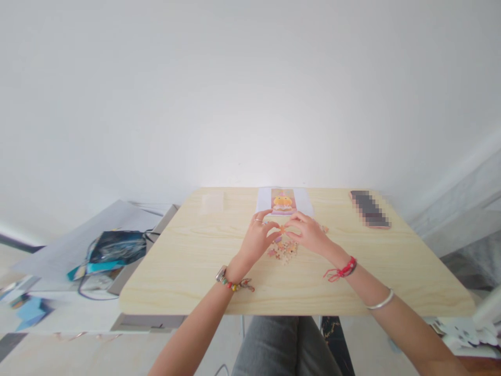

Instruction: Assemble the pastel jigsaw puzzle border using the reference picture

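Over the middle of the table, my left hand (256, 240) and my right hand (311, 236) face each other with their fingertips nearly meeting. A small orange jigsaw puzzle piece (282, 228) shows between them, pinched by thumb and index finger on both sides; whether it is one piece or two joined is too small to tell. Loose puzzle pieces (287, 250) lie in a pile just below my hands, and a few more lie beyond my right fingers. Behind my hands is a white sheet with a printed burger picture (284, 200), its lower edge partly covered by my fingers.
The light wooden table (176, 271) stands against a white wall. A phone (370, 209), blurred out, lies at the back right. A clear plastic sheet or bag (212, 203) is at the back left. Left of the table, a dark bag (117, 247) rests on a lower surface.
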A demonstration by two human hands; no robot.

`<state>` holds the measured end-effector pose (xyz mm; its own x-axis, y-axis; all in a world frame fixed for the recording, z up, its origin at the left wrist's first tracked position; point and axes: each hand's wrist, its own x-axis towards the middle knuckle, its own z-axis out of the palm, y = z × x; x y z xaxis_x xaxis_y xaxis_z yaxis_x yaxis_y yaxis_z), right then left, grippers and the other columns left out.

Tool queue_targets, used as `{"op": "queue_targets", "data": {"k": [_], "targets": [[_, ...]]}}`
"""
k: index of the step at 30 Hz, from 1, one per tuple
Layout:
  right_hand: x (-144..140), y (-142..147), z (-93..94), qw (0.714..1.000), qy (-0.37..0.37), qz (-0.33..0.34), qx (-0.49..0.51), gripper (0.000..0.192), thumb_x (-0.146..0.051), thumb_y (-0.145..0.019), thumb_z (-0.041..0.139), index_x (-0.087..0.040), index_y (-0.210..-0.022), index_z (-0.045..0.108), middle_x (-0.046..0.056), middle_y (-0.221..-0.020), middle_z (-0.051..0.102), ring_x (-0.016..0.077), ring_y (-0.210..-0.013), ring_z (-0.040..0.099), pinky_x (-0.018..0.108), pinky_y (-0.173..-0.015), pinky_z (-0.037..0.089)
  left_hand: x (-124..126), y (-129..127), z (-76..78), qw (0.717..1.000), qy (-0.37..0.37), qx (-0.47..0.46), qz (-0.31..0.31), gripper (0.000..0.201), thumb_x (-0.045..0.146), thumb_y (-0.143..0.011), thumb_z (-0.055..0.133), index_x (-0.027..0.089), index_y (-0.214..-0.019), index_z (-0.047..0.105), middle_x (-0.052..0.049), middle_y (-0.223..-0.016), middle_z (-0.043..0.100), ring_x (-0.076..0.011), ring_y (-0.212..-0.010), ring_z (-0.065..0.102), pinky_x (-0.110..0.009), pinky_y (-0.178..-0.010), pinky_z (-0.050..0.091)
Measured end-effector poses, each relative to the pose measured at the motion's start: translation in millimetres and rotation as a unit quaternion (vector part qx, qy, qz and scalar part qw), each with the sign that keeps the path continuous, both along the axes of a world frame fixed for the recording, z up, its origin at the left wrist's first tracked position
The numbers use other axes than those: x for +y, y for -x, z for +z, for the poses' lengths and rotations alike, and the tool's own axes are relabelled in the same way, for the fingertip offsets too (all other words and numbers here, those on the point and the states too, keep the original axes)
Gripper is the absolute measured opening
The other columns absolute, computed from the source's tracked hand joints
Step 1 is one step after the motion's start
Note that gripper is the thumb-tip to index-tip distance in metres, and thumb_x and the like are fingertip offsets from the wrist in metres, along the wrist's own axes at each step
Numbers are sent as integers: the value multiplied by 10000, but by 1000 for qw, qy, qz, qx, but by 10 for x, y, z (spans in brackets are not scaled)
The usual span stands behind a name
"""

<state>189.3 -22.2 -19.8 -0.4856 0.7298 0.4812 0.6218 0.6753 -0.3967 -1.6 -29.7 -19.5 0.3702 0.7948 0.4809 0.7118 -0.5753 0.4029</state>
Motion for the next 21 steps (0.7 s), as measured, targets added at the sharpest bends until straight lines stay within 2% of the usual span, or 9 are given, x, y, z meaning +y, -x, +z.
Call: {"op": "queue_targets", "data": {"k": [4,8,14,17,21], "targets": [[138,220,45,999,-5,30,-29,92,-184,-787,591,-158,-868,627,64,-918,539,169,-861,530,318,-788,437,85,200,7,999,-20,33,28,87,250,-789,613,224,-848,671,-92,-1229,461,-260,-1181,411,-441,-970,403],[333,528,68,996,-2,47,-70,62,-179,-802,582,-142,-821,628,51,-866,535,141,-790,513,269,-723,412,186,442,-14,995,-27,57,77,89,260,-778,626,215,-835,677,-102,-1198,488,-273,-1183,420,-460,-977,391],[448,855,-34,987,3,54,-149,112,-207,-812,573,-125,-786,645,54,-844,525,120,-704,487,252,-660,378,215,664,-243,987,-5,83,136,75,224,-762,636,199,-817,679,-118,-1157,517,-287,-1146,460,-461,-958,413],[406,790,-36,989,0,51,-138,105,-185,-817,556,-128,-817,645,56,-853,526,130,-725,491,262,-678,387,195,684,-358,985,5,91,149,84,213,-771,618,201,-828,679,-118,-1164,511,-290,-1132,464,-461,-948,423],[313,423,2,996,4,32,-86,113,-165,-825,534,-145,-794,640,60,-870,529,156,-807,512,294,-744,413,181,686,-414,982,7,92,162,143,217,-764,625,189,-901,658,-128,-1188,491,-296,-1123,462,-457,-940,432]]}}
